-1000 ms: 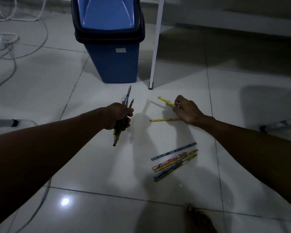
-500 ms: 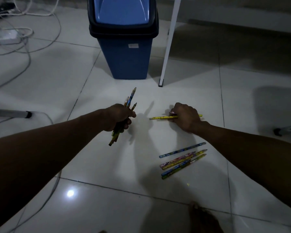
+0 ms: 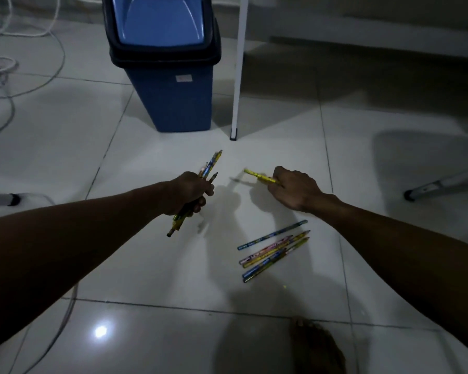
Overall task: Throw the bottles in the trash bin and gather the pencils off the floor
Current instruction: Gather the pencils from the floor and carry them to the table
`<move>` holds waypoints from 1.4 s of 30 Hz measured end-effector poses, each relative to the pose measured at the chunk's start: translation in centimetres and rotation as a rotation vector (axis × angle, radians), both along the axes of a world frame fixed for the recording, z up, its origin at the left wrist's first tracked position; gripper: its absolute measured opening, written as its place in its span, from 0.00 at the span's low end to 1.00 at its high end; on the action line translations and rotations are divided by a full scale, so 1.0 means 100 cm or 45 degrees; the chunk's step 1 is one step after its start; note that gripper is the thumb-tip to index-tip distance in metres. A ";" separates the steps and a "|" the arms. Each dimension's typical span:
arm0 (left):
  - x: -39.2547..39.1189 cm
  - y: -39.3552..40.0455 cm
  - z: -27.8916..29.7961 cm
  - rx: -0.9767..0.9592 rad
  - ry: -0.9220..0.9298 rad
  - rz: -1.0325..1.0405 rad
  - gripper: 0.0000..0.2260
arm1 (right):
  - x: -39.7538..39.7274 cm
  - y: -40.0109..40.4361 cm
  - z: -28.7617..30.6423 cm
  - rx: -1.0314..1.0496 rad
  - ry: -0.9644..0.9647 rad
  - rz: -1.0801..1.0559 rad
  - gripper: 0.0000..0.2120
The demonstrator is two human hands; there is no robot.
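Observation:
My left hand [image 3: 191,191] is closed around a bundle of several coloured pencils [image 3: 210,168] held above the white tiled floor. To its right, my right hand [image 3: 295,188] grips yellow pencils [image 3: 258,176], lifted off the floor and pointing toward the left hand. Several more pencils [image 3: 274,249] lie side by side on the tile below my right hand. The blue trash bin [image 3: 170,87] with a black rim and closed swing lid stands straight ahead. No bottles are visible.
A white table leg [image 3: 238,76] stands just right of the bin. Cables [image 3: 8,85] trail over the floor at left. Metal legs with dark feet show at the right edge [image 3: 427,188] and left edge [image 3: 8,198]. My bare foot [image 3: 316,346] is at the bottom.
My right hand picked up the two yellow pencils from the floor and raised them, swinging them toward the left hand. The left hand stayed put with its bundle.

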State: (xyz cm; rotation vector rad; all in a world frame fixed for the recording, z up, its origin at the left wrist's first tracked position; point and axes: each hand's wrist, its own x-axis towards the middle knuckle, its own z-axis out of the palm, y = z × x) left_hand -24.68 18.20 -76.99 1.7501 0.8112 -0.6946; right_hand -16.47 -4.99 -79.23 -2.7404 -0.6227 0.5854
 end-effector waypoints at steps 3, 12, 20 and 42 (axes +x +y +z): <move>0.003 -0.011 -0.003 0.007 0.042 -0.102 0.09 | -0.005 -0.024 0.005 -0.071 0.100 -0.049 0.10; 0.011 -0.056 -0.010 0.037 -0.134 -0.434 0.19 | -0.026 -0.073 -0.006 0.364 0.477 -1.013 0.13; 0.028 -0.134 -0.030 0.452 -0.503 -0.984 0.18 | -0.056 -0.089 -0.014 0.678 0.725 -1.339 0.09; 0.039 -0.159 -0.029 0.644 -0.433 -1.059 0.13 | -0.074 -0.082 -0.026 0.660 0.709 -1.401 0.14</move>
